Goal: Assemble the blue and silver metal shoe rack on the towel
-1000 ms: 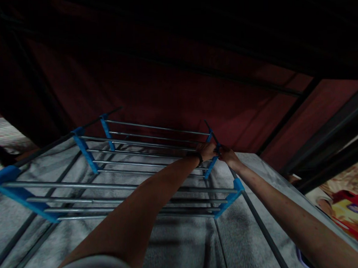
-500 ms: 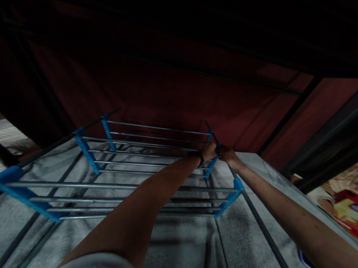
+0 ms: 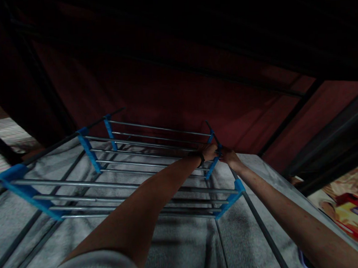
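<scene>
A metal rack [image 3: 130, 184] with silver rods and blue plastic end brackets stretches away from me in dim light. Both my arms reach to its far right side. My left hand [image 3: 209, 151], with a dark band at the wrist, is closed around a blue bracket [image 3: 212, 168] where it meets a dark upright pole [image 3: 212, 133]. My right hand [image 3: 229, 155] is closed on the same joint from the right, touching the left hand. Which part each finger grips is too dark to tell.
Grey fabric [image 3: 185, 245] lies beneath the rack. A dark red fabric wall [image 3: 171, 94] with black frame poles rises behind and above. At the lower right edge lies a red and yellow package [image 3: 355, 216]. A striped surface shows at the far left.
The view has shifted slightly, so the rack sits a little further right and lower in the picture. Both hands keep their grip at the same joint.
</scene>
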`<state>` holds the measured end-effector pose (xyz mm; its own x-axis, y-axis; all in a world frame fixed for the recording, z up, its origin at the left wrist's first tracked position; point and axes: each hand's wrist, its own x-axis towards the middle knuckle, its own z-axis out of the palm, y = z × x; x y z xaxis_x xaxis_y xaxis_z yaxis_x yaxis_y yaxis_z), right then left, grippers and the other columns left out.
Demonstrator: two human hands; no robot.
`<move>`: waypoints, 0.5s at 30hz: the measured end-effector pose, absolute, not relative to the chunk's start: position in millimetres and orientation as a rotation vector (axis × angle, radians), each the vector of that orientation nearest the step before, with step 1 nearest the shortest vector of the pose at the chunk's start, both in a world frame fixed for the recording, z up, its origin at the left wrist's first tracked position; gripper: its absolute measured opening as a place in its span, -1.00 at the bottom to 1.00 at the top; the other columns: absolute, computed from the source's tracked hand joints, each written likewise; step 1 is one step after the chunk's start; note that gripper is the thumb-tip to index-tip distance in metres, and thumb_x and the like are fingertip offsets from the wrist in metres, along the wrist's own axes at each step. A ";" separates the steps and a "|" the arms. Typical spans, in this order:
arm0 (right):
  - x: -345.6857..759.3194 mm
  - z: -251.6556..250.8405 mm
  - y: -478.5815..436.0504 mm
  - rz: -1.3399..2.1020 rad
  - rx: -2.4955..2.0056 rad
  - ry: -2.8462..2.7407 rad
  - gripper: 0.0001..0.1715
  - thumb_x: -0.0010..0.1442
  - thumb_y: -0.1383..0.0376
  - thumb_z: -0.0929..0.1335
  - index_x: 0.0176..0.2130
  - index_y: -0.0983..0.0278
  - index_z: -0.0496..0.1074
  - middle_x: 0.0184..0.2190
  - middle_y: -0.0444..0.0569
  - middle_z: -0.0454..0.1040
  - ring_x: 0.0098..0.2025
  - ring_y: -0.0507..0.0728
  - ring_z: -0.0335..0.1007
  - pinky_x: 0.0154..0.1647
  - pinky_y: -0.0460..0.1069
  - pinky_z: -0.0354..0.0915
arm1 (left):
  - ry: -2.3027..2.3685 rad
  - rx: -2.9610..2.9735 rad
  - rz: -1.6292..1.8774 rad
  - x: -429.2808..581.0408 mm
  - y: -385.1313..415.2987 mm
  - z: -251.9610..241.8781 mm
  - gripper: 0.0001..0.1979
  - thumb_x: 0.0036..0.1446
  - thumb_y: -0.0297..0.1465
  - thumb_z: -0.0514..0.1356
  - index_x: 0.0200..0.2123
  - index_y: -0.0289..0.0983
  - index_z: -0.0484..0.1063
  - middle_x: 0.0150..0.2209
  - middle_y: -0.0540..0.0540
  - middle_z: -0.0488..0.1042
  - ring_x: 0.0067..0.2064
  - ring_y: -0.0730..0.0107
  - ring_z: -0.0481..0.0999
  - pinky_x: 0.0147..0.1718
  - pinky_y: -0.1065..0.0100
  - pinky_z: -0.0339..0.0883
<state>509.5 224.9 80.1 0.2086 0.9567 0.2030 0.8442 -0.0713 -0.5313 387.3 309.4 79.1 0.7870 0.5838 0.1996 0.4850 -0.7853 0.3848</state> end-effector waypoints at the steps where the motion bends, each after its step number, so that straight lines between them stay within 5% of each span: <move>1: 509.4 80.1 224.9 0.274 -1.942 -1.661 -0.83 0.11 0.33 0.37 -0.23 0.25 0.48 -0.33 0.02 0.56 -0.17 0.23 0.51 -0.14 0.03 0.42 | 0.816 2.659 0.444 387.4 309.7 79.3 -0.77 0.15 -0.24 0.19 -0.25 -0.24 0.55 -0.19 -0.22 0.57 -0.06 0.07 0.52 -0.13 0.21 0.33; 15: 516.3 67.3 232.7 0.346 -1.922 -1.558 -0.80 0.16 0.30 0.35 -0.17 0.27 0.45 -0.27 0.05 0.55 -0.22 0.18 0.52 -0.21 -0.01 0.42 | 0.772 2.600 0.373 388.1 312.3 84.2 -0.77 0.13 -0.31 0.19 -0.22 -0.29 0.56 -0.17 -0.28 0.56 -0.09 0.01 0.52 -0.16 0.17 0.36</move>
